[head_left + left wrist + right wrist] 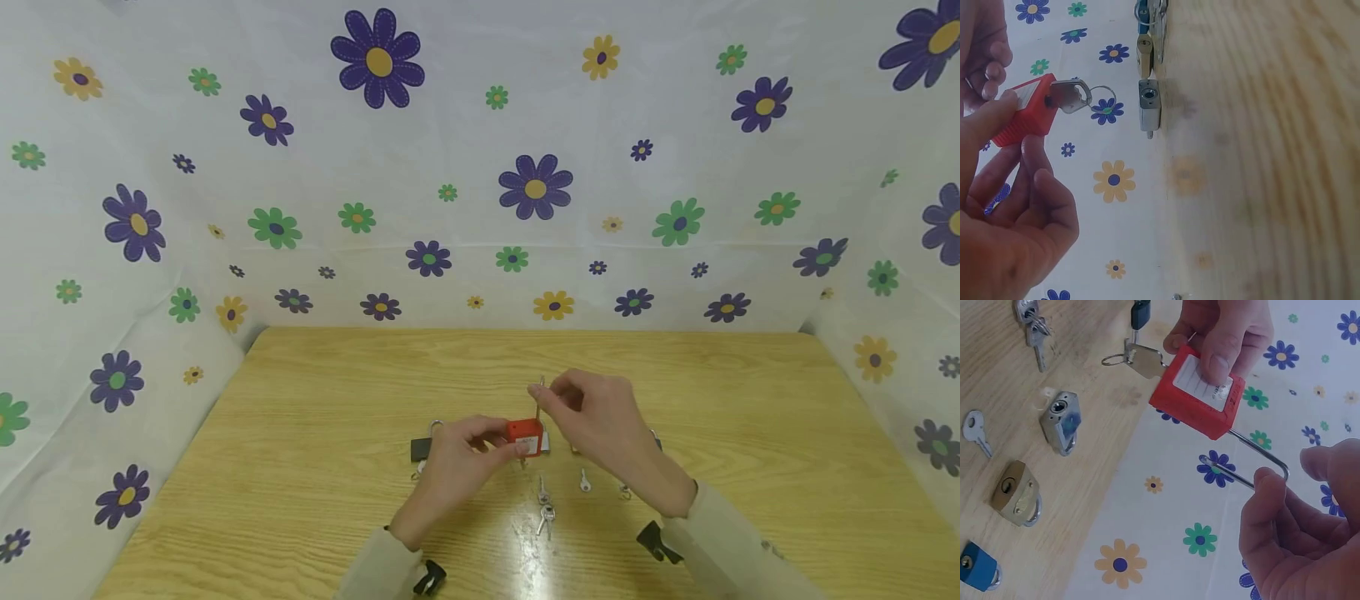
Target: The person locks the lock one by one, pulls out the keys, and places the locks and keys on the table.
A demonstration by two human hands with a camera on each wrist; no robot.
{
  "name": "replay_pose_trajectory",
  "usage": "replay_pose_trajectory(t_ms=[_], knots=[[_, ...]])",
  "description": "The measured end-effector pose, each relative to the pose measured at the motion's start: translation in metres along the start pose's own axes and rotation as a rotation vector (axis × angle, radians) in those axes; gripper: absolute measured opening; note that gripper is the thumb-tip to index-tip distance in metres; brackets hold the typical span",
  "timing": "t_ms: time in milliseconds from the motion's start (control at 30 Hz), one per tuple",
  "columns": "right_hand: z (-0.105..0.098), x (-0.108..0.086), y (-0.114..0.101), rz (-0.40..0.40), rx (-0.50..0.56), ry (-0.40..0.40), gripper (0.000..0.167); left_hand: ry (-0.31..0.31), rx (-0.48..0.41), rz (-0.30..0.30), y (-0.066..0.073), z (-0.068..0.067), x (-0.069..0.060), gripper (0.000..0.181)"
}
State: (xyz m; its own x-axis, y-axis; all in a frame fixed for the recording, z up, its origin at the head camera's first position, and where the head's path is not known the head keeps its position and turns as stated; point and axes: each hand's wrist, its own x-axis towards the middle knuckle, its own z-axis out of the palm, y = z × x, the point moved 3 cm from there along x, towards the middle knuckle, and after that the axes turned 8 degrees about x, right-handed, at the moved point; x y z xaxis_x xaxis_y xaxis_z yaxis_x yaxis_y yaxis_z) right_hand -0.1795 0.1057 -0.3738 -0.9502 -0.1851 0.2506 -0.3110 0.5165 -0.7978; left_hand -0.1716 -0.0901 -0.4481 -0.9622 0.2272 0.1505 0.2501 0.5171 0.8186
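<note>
My left hand (pixel 457 467) holds a red padlock (pixel 525 428) by its body, thumb on the white label. A key (pixel 1071 97) with a ring sits in the padlock's keyhole. The shackle (pixel 1260 450) stands open, its free end out of the body. My right hand (pixel 600 417) is at the shackle's bend, which lies between thumb and curled index finger. In the right wrist view the index fingertip touches the metal, while the thumb looks slightly apart. The padlock is raised above the table.
On the wooden table (pixel 337 375) lie a silver padlock (pixel 1060 425), a brass padlock (pixel 1015 494), a blue padlock (pixel 977 570) and a black padlock (pixel 422 450). Nearer me are a loose key (pixel 585 481) and a ringed bunch of keys (pixel 546 517). Flowered cloth (pixel 450 142) hangs behind.
</note>
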Motion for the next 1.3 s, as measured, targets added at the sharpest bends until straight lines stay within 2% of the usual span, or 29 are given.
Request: replay_pose_trajectory(t_ms=[133,333,700,833,1000,1300], knots=[[0.0014,0.0033,-0.0036,0.003,-0.027,-0.011,0.022,-0.021,0.012,0.014,0.0007,0.0025,-0.0012,0.023],[0.0020,0.0050,-0.0058,-0.071,-0.033,-0.026,0.016,-0.025,0.018,0.023,0.0005,0.0040,-0.0014,0.021],[-0.0002,0.0020,-0.0095,-0.400,-0.030,-0.017,0.004,-0.046,0.013,-0.013,-0.0010,0.0036,-0.0005,0.024],[-0.0004,-0.0002,-0.0090,-0.476,-0.002,-0.018,0.007,-0.052,-0.005,-0.005,-0.0005,0.0037,-0.0009,0.025],[-0.0004,-0.0019,-0.0068,-0.511,0.012,-0.017,0.009,-0.053,-0.022,-0.006,-0.0006,0.0040,-0.0020,0.023],[-0.0002,-0.0031,-0.0048,-0.509,0.031,-0.024,0.011,-0.052,-0.005,-0.017,0.0002,0.0034,-0.0038,0.021]])
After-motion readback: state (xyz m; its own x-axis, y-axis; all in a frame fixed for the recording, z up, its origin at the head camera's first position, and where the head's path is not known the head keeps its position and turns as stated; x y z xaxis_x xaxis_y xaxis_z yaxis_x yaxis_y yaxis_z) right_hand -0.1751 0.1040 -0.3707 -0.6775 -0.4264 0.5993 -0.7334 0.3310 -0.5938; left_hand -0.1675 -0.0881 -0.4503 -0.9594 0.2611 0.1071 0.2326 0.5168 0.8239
